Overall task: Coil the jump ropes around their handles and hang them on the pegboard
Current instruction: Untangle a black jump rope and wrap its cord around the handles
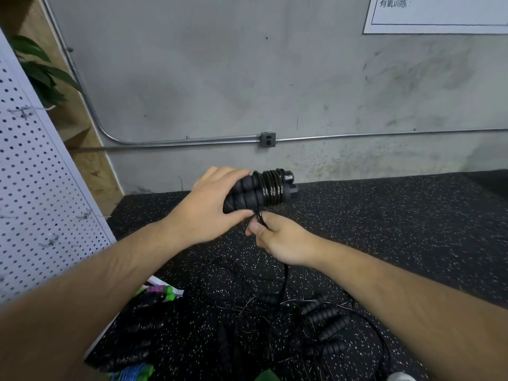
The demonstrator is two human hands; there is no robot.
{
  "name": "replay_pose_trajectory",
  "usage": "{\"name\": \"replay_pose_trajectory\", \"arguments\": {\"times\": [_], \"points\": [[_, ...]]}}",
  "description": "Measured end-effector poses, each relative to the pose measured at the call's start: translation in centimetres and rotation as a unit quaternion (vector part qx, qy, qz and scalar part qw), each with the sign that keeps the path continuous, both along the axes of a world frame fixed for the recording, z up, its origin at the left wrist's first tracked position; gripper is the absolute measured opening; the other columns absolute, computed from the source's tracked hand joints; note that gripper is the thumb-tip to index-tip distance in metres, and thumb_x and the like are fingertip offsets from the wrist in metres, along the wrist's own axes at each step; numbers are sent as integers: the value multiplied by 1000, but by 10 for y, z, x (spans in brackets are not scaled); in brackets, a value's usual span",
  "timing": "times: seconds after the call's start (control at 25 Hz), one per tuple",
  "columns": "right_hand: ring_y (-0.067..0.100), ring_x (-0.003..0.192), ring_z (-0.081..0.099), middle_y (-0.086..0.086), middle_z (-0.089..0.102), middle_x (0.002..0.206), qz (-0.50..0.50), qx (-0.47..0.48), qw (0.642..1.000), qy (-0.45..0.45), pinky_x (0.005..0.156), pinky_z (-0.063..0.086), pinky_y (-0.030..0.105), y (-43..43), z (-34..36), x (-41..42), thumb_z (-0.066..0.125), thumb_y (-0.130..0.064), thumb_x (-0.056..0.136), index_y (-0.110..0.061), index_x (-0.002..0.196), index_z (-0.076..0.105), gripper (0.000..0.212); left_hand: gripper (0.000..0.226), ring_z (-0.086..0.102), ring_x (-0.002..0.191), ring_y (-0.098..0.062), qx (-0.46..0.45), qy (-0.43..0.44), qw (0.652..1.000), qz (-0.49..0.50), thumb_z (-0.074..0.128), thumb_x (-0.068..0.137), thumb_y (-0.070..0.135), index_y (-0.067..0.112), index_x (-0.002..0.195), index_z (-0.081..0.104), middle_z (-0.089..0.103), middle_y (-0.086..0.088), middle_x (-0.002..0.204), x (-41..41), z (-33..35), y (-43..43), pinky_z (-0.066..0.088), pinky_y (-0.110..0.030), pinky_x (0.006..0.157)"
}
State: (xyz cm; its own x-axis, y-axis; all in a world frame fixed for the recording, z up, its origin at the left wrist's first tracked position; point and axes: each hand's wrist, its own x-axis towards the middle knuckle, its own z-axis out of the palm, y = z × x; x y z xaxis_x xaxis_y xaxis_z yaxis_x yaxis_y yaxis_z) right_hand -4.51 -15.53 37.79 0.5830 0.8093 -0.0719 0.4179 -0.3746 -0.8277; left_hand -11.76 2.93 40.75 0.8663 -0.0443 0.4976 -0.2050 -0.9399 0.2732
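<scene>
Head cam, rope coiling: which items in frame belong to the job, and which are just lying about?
Job:
- left hand gripping the black handles
- rope coils wound round them
- right hand pinching the loose rope
- pegboard with hooks
- other jump ropes on the floor

Lying about:
- plant
- wall outlet
- conduit
- paper sign

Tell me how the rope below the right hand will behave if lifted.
Probably floppy: the rope hangs limp from the right hand toward the floor. Possibly slick: the coils on the handles look glossy, so they may loosen unless held taut. Likely light, given how thin it looks.
</scene>
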Motion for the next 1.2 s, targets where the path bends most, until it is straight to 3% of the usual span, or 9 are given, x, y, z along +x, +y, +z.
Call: {"name": "replay_pose_trajectory", "arguments": {"times": [0.36,0.44,0.56,0.68,0.84,1.0,1.08,1.12,1.2], "points": [[16,59,52,4,61,81,28,-149,984,-97,53,42,31,-18,62,-29,43,-37,106,-14,105,65,32,75,39,117,-20,117,55,990,54,76,85,40,30,150,40,49,1,120,16,-11,33,38,-46,106],[12,58,52,-5,61,76,28,-171,965,-195,53,40,28,-27,78,-31,44,-39,105,-20,98,66,30,73,38,115,-19,145,81,985,46,77,84,40,29,148,42,50,2,119,16,-13,33,38,-45,104],[8,70,55,-10,61,81,-12,-172,901,-399,57,39,28,-33,86,-20,40,-41,106,-28,98,64,28,70,35,113,-11,138,113,984,5,77,83,38,28,143,44,49,9,117,11,-14,24,37,-43,105],[13,94,61,-13,67,103,-23,-137,871,-471,70,42,29,-38,87,3,40,-45,104,-34,110,64,27,67,32,110,-4,141,122,980,-61,77,83,37,26,142,46,44,16,111,2,-10,4,34,-34,103],[10,100,62,-17,70,105,-31,-117,901,-416,85,51,33,-48,82,41,52,-50,98,-39,104,69,20,67,37,114,-2,91,101,983,-126,80,81,39,26,139,48,49,18,115,-12,4,-24,30,-25,105],[11,89,65,-4,72,95,-37,54,988,-142,90,54,42,-51,63,60,61,-30,98,-28,92,68,9,75,41,119,-5,26,71,989,-129,82,80,38,22,144,46,53,13,122,-22,20,-34,32,-19,105],[9,78,59,-1,62,87,-16,99,995,13,80,54,27,-48,48,51,55,-7,100,-15,101,60,10,75,40,118,-6,16,43,994,-103,81,81,39,19,145,46,52,14,122,-20,23,-34,32,-18,105],[8,72,54,-3,57,81,-30,61,998,10,71,51,20,-43,38,42,51,-3,101,-18,99,56,16,74,38,117,-5,18,29,996,-81,80,82,40,19,145,46,51,15,122,-16,22,-33,32,-21,106],[10,60,47,-5,51,69,-42,-3,999,-11,56,44,24,-28,14,26,45,-17,106,-18,87,58,23,73,36,118,-7,25,12,999,-35,78,83,41,17,145,46,52,10,125,-6,17,-27,33,-29,109]]}}
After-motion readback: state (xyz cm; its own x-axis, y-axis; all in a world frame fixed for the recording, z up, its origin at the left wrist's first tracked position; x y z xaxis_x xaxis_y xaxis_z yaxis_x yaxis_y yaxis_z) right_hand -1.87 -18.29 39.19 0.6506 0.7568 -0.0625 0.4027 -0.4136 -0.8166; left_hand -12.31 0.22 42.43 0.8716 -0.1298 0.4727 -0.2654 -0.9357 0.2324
